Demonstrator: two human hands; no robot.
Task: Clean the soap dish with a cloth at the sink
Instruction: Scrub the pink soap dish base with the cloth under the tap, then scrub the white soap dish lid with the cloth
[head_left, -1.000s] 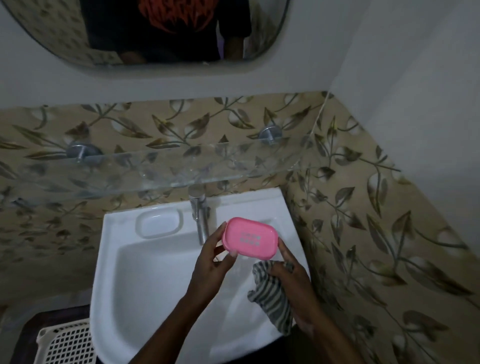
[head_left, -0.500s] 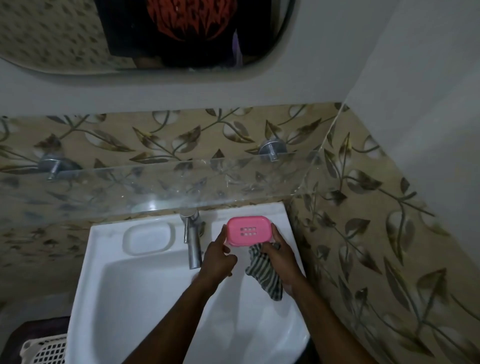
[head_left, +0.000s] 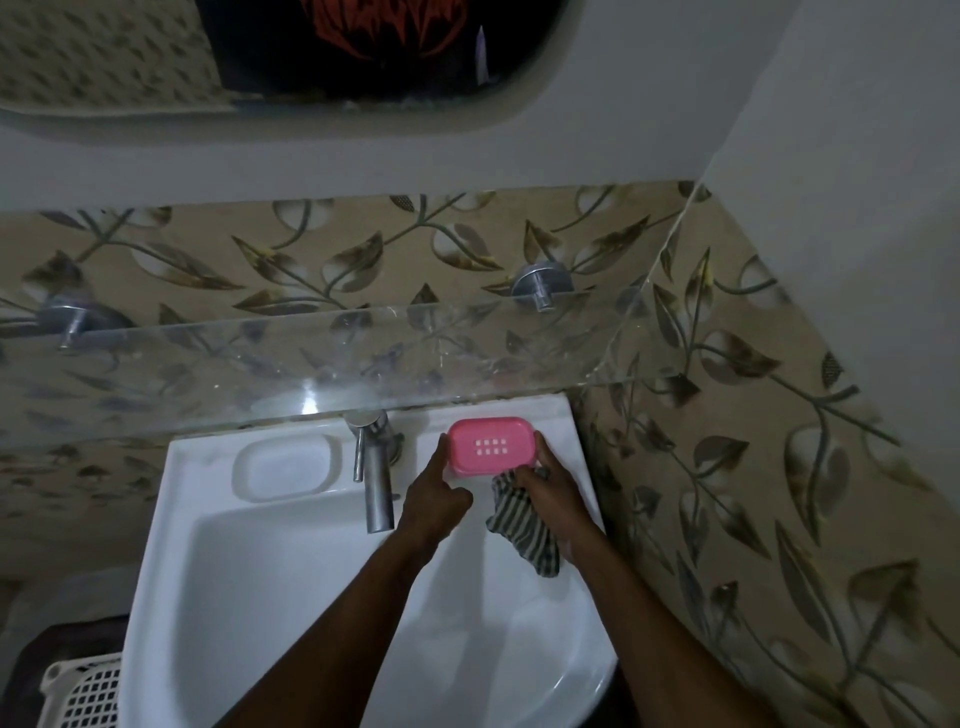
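Observation:
A pink soap dish with small drain holes sits at the back right ledge of the white sink, just right of the tap. My left hand touches its left end with the fingers. My right hand cups its right end while also clutching a grey striped cloth, which hangs down over the basin. Whether the dish rests fully on the ledge or is still held just above it is unclear.
A chrome tap stands at the sink's back centre, with a moulded soap recess to its left. A glass shelf on metal brackets overhangs the sink's back. A tiled wall lies close on the right. A white lattice basket sits at lower left.
Both hands have carried the pink dish away from me and down, from above the basin to the back right ledge. The cloth went along in my right hand.

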